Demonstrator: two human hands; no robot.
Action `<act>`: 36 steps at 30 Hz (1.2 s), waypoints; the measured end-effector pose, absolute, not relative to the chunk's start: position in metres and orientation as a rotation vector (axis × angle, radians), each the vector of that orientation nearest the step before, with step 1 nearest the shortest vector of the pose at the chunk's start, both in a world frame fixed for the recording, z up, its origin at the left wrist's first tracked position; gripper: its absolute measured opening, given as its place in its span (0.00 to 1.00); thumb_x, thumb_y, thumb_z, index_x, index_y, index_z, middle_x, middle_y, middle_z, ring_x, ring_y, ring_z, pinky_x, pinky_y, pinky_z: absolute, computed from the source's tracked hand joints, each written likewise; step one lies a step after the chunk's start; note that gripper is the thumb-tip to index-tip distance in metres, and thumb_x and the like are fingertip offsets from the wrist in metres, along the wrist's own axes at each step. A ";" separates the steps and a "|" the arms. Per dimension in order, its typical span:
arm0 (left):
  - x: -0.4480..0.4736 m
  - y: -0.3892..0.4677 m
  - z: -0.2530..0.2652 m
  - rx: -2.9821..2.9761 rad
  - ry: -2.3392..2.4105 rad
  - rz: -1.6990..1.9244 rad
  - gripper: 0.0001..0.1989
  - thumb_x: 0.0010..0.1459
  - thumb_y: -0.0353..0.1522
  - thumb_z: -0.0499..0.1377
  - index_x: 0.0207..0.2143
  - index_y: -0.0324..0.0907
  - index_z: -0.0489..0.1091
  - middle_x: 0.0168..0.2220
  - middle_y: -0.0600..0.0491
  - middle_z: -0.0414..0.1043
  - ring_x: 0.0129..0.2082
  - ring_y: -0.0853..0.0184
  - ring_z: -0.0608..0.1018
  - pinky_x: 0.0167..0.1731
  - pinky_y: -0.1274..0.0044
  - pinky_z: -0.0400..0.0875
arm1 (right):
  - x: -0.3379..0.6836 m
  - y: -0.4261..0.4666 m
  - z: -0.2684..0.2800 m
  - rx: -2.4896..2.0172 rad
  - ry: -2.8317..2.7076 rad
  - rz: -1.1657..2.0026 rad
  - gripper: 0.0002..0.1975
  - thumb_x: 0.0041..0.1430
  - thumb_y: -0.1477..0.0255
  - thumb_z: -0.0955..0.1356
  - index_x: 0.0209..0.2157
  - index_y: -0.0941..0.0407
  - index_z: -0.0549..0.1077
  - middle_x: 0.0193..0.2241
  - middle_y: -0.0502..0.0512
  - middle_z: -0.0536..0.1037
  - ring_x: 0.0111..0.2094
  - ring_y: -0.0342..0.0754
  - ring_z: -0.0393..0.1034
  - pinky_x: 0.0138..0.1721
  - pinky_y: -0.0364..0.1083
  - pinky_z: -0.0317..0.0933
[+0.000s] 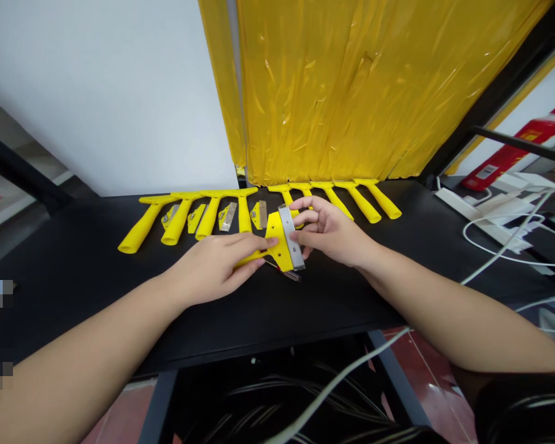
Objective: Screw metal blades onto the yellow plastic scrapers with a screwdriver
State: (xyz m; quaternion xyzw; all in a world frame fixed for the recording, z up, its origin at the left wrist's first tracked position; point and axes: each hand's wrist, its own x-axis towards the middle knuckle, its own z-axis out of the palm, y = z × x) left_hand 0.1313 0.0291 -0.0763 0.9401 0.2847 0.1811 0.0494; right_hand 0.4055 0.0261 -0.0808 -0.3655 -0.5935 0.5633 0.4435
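My left hand (217,262) is closed round the yellow handle of a scraper (276,231), its thumb on the flat head. My right hand (328,233) pinches the grey metal strip (290,237) along the right edge of that head. A small screwdriver (290,274), its clear end showing, lies on the black table (222,327) just below the scraper. Behind my hands several yellow handles (142,228) lie side by side. Among the left ones are small yellow pieces with metal parts, such as a blade piece (259,214) near my left hand.
A white panel (111,92) and yellow plastic sheeting (333,92) stand behind the table. At right are a red bottle (518,148), a white power strip (483,213) and white cables (504,240). One cable (337,385) hangs across the front, below the table edge.
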 end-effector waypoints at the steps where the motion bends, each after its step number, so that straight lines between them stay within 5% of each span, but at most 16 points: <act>1: 0.131 0.029 -0.077 2.872 0.870 0.551 0.19 0.74 0.38 0.56 0.63 0.48 0.72 0.49 0.51 0.82 0.33 0.66 0.83 0.34 0.75 0.75 | 0.405 0.026 -0.081 -0.903 -1.471 1.396 0.27 0.54 0.71 0.79 0.51 0.53 0.66 0.38 0.48 0.78 0.30 0.43 0.76 0.26 0.42 0.77; 24: 0.133 0.027 -0.077 3.015 0.870 0.542 0.18 0.74 0.38 0.55 0.61 0.47 0.74 0.48 0.52 0.84 0.34 0.65 0.85 0.33 0.74 0.76 | 0.400 0.024 -0.084 -0.956 -1.466 1.356 0.28 0.49 0.71 0.82 0.48 0.54 0.68 0.30 0.44 0.76 0.29 0.43 0.76 0.31 0.44 0.77; 31: 0.136 0.024 -0.074 3.025 0.881 0.553 0.17 0.75 0.37 0.55 0.60 0.47 0.74 0.46 0.51 0.85 0.33 0.67 0.85 0.31 0.77 0.75 | 0.402 0.028 -0.084 -1.046 -1.460 1.465 0.24 0.50 0.68 0.82 0.44 0.54 0.71 0.22 0.43 0.78 0.21 0.42 0.74 0.24 0.41 0.73; 36: 0.135 0.024 -0.075 3.040 0.844 0.562 0.18 0.74 0.37 0.55 0.62 0.47 0.73 0.46 0.52 0.85 0.33 0.67 0.85 0.33 0.76 0.76 | 0.405 0.029 -0.084 -1.051 -1.486 1.584 0.21 0.51 0.67 0.83 0.40 0.55 0.72 0.23 0.46 0.80 0.23 0.43 0.78 0.28 0.42 0.77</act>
